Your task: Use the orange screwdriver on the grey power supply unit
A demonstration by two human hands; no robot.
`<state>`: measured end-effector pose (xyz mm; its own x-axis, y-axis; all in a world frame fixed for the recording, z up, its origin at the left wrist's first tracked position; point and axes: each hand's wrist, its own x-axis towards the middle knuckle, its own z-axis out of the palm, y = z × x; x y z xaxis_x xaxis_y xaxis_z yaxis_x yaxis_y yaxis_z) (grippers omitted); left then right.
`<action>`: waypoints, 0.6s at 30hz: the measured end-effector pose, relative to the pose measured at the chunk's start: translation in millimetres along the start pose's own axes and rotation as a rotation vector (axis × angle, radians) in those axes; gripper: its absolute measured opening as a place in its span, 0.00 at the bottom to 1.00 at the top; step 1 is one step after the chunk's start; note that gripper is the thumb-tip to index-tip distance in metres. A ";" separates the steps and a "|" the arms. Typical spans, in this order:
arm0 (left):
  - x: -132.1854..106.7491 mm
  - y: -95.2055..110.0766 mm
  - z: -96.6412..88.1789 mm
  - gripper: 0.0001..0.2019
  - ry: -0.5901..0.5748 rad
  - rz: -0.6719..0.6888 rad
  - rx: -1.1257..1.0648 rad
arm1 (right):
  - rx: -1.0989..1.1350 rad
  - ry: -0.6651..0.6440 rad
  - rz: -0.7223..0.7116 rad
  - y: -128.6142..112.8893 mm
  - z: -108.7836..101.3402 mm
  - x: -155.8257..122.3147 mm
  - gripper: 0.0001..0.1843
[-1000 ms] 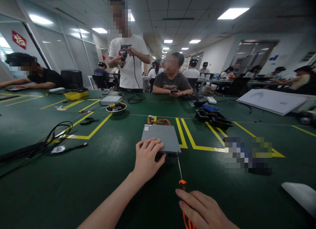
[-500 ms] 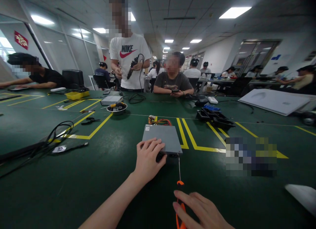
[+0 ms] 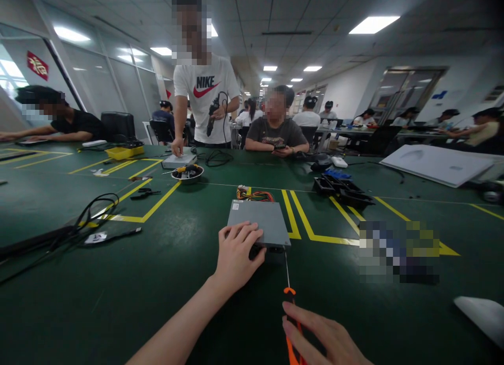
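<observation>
A grey metal computer power supply lies flat on the green table, its bundle of coloured wires at the far side. My left hand grips its near left corner, fingers across the top and thumb at the front face. In my right hand is a screwdriver with an orange and black handle, held between thumb and fingers. Its thin shaft points away from me and the tip meets the front face near the right corner. Whatever the tip touches is too small to make out.
Black cables lie at the left. Farther back are a metal bowl of tools, a second grey box and a yellow tray. Black plastic trays sit right of centre. Across the table, one person stands and another sits.
My right hand and the screwdriver handle have shifted slightly right; my left hand stays on the power supply. The standing person's hand has come down onto the second grey box.
</observation>
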<state>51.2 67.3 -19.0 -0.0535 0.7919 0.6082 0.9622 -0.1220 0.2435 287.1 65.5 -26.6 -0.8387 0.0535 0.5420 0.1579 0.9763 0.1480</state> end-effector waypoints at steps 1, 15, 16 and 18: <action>0.0 -0.1 0.1 0.14 -0.001 0.001 0.001 | 0.000 0.035 0.031 -1.0 -0.4 0.8 0.23; -0.1 1.1 -0.4 0.13 0.009 -0.002 -0.015 | -0.063 0.130 0.080 -2.6 -13.6 10.2 0.16; -0.1 1.0 -0.3 0.13 0.012 0.000 -0.012 | -0.087 0.130 0.062 -3.5 -14.5 10.9 0.17; -0.3 0.7 -0.4 0.13 0.013 0.001 -0.008 | -0.103 0.137 0.032 -4.5 -13.8 12.5 0.17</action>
<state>51.7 66.8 -18.7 -0.0558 0.7839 0.6184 0.9601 -0.1279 0.2488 283.0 58.8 -9.1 -0.7543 0.0483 0.6547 0.2422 0.9474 0.2092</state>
